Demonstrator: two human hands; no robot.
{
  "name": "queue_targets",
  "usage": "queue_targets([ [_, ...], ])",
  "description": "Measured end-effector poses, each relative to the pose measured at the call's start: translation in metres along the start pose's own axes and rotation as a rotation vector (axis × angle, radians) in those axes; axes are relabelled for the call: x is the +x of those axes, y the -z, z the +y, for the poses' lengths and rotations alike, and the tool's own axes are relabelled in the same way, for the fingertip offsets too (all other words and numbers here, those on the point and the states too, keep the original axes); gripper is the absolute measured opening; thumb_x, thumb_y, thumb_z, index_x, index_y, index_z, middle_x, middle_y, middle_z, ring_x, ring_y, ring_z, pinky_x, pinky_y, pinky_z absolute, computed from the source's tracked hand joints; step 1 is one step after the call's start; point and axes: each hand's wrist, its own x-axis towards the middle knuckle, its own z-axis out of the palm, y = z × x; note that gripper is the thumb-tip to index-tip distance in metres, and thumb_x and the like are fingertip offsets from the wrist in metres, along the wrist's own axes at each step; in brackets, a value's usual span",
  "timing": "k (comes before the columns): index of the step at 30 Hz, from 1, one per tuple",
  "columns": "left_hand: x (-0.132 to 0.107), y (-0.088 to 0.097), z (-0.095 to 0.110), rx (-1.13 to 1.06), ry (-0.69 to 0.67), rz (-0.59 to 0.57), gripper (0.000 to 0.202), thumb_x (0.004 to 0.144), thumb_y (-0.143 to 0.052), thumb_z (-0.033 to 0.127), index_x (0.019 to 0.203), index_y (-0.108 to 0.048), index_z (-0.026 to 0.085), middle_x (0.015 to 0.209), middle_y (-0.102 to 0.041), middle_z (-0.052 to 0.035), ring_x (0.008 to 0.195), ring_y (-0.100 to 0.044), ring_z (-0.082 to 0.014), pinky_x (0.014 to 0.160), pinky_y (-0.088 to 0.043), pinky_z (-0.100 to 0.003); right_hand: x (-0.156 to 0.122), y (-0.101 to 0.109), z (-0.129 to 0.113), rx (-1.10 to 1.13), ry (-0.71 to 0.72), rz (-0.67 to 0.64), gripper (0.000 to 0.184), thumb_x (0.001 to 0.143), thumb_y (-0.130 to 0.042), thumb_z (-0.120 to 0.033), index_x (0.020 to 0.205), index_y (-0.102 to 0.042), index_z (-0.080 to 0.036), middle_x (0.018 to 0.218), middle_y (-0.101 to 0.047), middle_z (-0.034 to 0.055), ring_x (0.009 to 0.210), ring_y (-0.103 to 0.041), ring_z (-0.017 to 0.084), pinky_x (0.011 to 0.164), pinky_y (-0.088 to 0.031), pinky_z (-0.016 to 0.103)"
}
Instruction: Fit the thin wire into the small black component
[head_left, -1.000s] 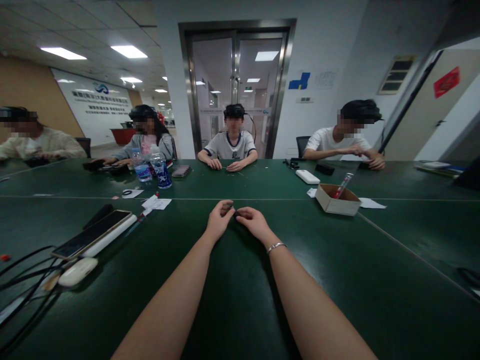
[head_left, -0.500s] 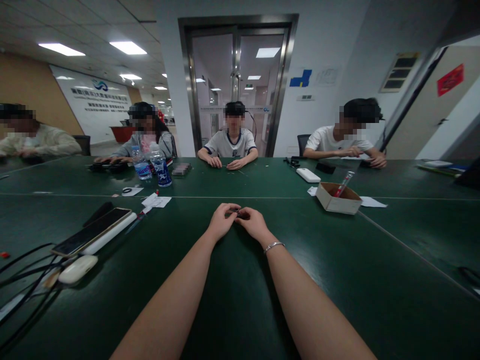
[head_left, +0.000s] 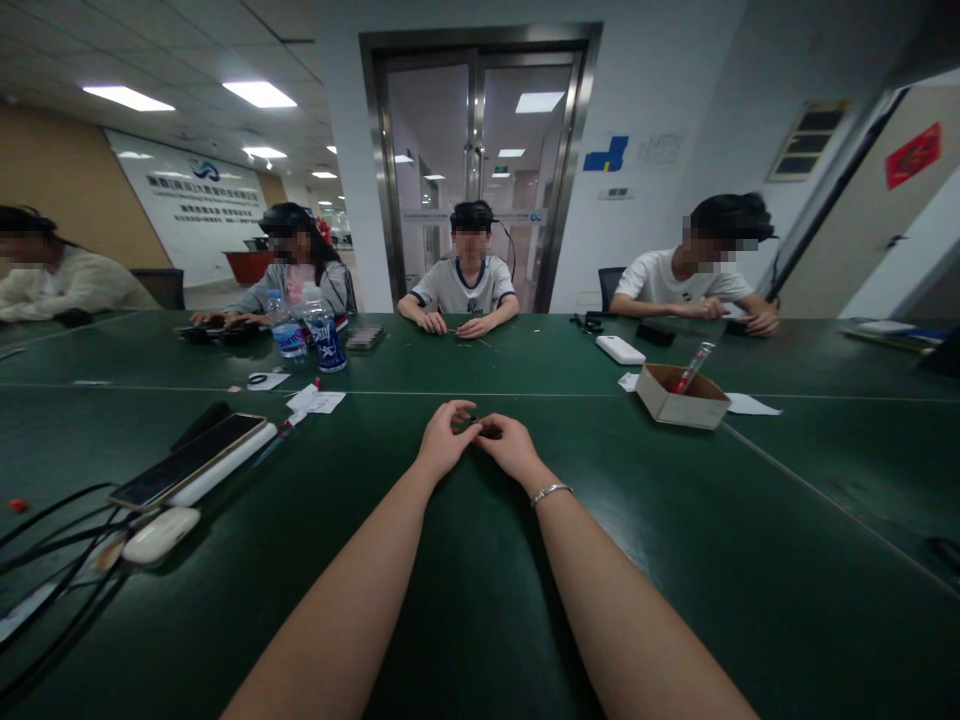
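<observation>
My left hand [head_left: 445,440] and my right hand [head_left: 511,448] meet fingertip to fingertip over the green table [head_left: 480,580]. A tiny dark object [head_left: 472,420] shows between the fingers, too small to name. The left fingers are curved round with the thumb reaching across to the right hand. On the right, thumb and fingers are pinched together, and what lies inside them is hidden. A silver bracelet [head_left: 552,492] circles my right wrist.
To the left lie a phone [head_left: 191,460], a white earphone case [head_left: 161,535], black cables and paper scraps [head_left: 319,400]. Two bottles [head_left: 324,335] stand beyond. A cardboard box [head_left: 682,408] holding a red tube sits to the right. Several people sit around the table's far side.
The left fingers have lifted slightly and spread a little from the right fingertips, so the small dark object shows more. The view has shifted slightly.
</observation>
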Motion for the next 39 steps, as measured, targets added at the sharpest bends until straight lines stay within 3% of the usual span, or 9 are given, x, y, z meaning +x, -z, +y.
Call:
queue_targets([
  [4, -0.0005, 0.0001, 0.0019, -0.039, -0.015, -0.055, 0.033, 0.076, -0.061, 0.015, 0.109, -0.060, 0.021, 0.108, -0.061, -0.0060, 0.099, -0.058, -0.0183, 0.082, -0.051, -0.032, 0.0004, -0.0001, 0.0003, 0.008, -0.011, -0.006, 0.015, 0.070, -0.069, -0.014, 0.085, -0.068, -0.017, 0.085, -0.069, 0.0033, 0.079, -0.064, 0.018, 0.072, -0.049, 0.028],
  [8, -0.0007, 0.0001, 0.0044, 0.023, -0.012, -0.001, 0.035, 0.074, -0.067, 0.021, 0.108, -0.060, 0.020, 0.104, -0.060, -0.0068, 0.094, -0.059, -0.0191, 0.079, -0.051, -0.033, 0.0002, 0.0003, 0.0005, 0.010, -0.009, -0.016, 0.014, 0.072, -0.067, -0.014, 0.085, -0.068, -0.017, 0.084, -0.069, 0.0035, 0.078, -0.064, 0.018, 0.071, -0.049, 0.028],
  [16, -0.0003, -0.0001, 0.0034, 0.031, -0.013, -0.009, 0.032, 0.074, -0.064, 0.018, 0.106, -0.061, 0.020, 0.102, -0.060, -0.0066, 0.093, -0.058, -0.0188, 0.078, -0.051, -0.032, 0.0020, -0.0016, 0.0042, -0.011, 0.016, -0.011, 0.013, 0.072, -0.068, -0.013, 0.085, -0.068, -0.015, 0.080, -0.069, 0.0033, 0.076, -0.063, 0.018, 0.070, -0.048, 0.027],
  [20, 0.0001, 0.0008, 0.0015, -0.012, 0.001, -0.033, 0.039, 0.072, -0.057, 0.008, 0.109, -0.060, 0.020, 0.107, -0.059, -0.0065, 0.098, -0.056, -0.0184, 0.081, -0.050, -0.031, 0.0024, -0.0024, 0.0048, 0.014, 0.005, -0.019, 0.014, 0.070, -0.072, -0.014, 0.083, -0.068, -0.015, 0.081, -0.069, 0.0032, 0.077, -0.064, 0.018, 0.071, -0.048, 0.027],
  [25, 0.0005, 0.0009, -0.0006, 0.005, 0.005, 0.004, 0.037, 0.073, -0.065, 0.020, 0.110, -0.060, 0.020, 0.103, -0.059, -0.0067, 0.096, -0.057, -0.0194, 0.080, -0.050, -0.033, 0.0019, -0.0015, 0.0046, 0.006, 0.006, -0.023, 0.013, 0.071, -0.070, -0.015, 0.084, -0.068, -0.016, 0.081, -0.069, 0.0029, 0.076, -0.064, 0.018, 0.069, -0.048, 0.027],
  [29, 0.0005, -0.0001, -0.0005, -0.079, 0.016, -0.065, 0.036, 0.076, -0.054, 0.011, 0.110, -0.060, 0.020, 0.108, -0.060, -0.0066, 0.101, -0.056, -0.0182, 0.087, -0.048, -0.033, 0.0016, -0.0009, 0.0037, -0.011, -0.002, -0.031, 0.015, 0.070, -0.072, -0.015, 0.084, -0.068, -0.016, 0.082, -0.069, 0.0025, 0.077, -0.063, 0.018, 0.071, -0.048, 0.028],
  [32, 0.0004, -0.0001, 0.0007, -0.053, 0.002, -0.038, 0.036, 0.074, -0.059, 0.015, 0.110, -0.060, 0.020, 0.113, -0.057, -0.0078, 0.104, -0.055, -0.0199, 0.084, -0.050, -0.032, 0.0011, -0.0002, 0.0019, -0.010, 0.000, -0.036, 0.014, 0.071, -0.070, -0.014, 0.085, -0.068, -0.016, 0.082, -0.069, 0.0032, 0.077, -0.063, 0.018, 0.070, -0.048, 0.028],
  [36, 0.0006, 0.0010, 0.0025, -0.040, 0.019, -0.041, 0.034, 0.075, -0.060, 0.017, 0.109, -0.060, 0.019, 0.101, -0.061, -0.0073, 0.096, -0.058, -0.0192, 0.084, -0.050, -0.034, 0.0010, 0.0007, 0.0006, -0.030, 0.009, -0.035, 0.013, 0.070, -0.070, -0.016, 0.083, -0.068, -0.017, 0.080, -0.068, 0.0024, 0.075, -0.063, 0.018, 0.069, -0.048, 0.028],
  [39, 0.0003, 0.0015, 0.0030, -0.038, -0.004, -0.053, 0.038, 0.074, -0.061, 0.014, 0.111, -0.060, 0.020, 0.111, -0.060, -0.0083, 0.103, -0.056, -0.0207, 0.085, -0.050, -0.035, 0.0009, 0.0011, 0.0004, -0.032, 0.007, -0.038, 0.014, 0.070, -0.069, -0.014, 0.083, -0.068, -0.017, 0.082, -0.069, 0.0026, 0.076, -0.063, 0.018, 0.070, -0.048, 0.028],
])
